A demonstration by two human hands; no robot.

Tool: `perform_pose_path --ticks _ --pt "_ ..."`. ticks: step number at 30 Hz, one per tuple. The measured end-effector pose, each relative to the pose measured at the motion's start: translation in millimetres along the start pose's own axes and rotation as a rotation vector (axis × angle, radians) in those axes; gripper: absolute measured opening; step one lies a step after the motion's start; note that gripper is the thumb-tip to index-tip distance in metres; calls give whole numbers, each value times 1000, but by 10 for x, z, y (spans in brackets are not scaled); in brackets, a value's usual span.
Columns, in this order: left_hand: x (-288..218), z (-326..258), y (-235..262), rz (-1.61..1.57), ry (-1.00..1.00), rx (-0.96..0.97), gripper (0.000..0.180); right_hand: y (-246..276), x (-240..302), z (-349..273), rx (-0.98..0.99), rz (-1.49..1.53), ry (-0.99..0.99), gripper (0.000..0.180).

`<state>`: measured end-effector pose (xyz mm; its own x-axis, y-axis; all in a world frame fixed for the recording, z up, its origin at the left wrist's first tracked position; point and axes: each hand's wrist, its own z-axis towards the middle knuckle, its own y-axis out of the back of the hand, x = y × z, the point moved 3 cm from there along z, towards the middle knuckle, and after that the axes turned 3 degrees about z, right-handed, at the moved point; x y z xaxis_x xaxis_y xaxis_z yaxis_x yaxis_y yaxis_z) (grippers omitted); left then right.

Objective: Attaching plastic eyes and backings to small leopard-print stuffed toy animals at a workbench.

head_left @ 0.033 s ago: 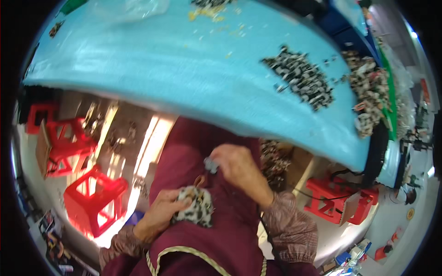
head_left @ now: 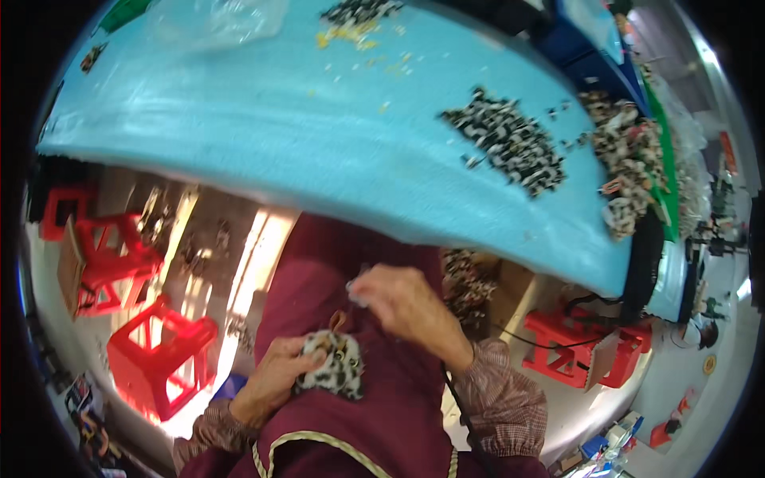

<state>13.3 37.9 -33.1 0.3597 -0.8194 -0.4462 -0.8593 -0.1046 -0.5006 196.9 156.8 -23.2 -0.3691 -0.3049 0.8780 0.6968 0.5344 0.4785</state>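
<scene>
Over my lap, my left hand (head_left: 275, 373) pinches the edge of a small plush animal head (head_left: 341, 376), white and grey with black spots. Yellow eyes show on it, and a brown loop (head_left: 338, 320) sticks up from its top. Just above and to the right, my right hand (head_left: 408, 309) is closed with fingertips around a small grey piece (head_left: 356, 295), too blurred to name. It is apart from the plush head. Beneath both hands lies my maroon apron (head_left: 398, 398).
Ahead stretches a blue-covered table (head_left: 239, 119). On it are a pile of black-and-white pieces (head_left: 514, 143), a heap of spotted plush pieces (head_left: 629, 151) and a clear plastic bag (head_left: 227, 20). Red stools (head_left: 159, 358) stand at left, with another red stool (head_left: 550, 338) at right.
My right hand has come down slightly, nearer the plush head. The plush head has turned a little, so its yellow eyes show more plainly. The view has shifted slightly.
</scene>
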Motion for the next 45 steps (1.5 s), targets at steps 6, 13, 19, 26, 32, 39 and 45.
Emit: perform_pose_path --ticks 6,13,19,26,32,39,45 --pt "-13 85 -25 -13 -22 34 27 1143 481 126 -443 -38 -101 15" --pt "5 119 -45 25 -20 33 27 1462 239 320 -520 -459 39 20" --pt "146 121 90 38 -66 -13 23 1402 65 458 -412 -599 127 19" --pt "97 172 10 -250 48 8 27 972 538 95 -396 202 -149 13" --pt "174 210 -18 -333 123 -3 25 80 329 -284 15 631 -304 14" --pt "158 132 -37 -131 69 -3 29 -262 293 -549 45 737 -510 21" --pt "96 128 -79 -7 52 -21 31 -254 329 -491 135 600 -464 19"
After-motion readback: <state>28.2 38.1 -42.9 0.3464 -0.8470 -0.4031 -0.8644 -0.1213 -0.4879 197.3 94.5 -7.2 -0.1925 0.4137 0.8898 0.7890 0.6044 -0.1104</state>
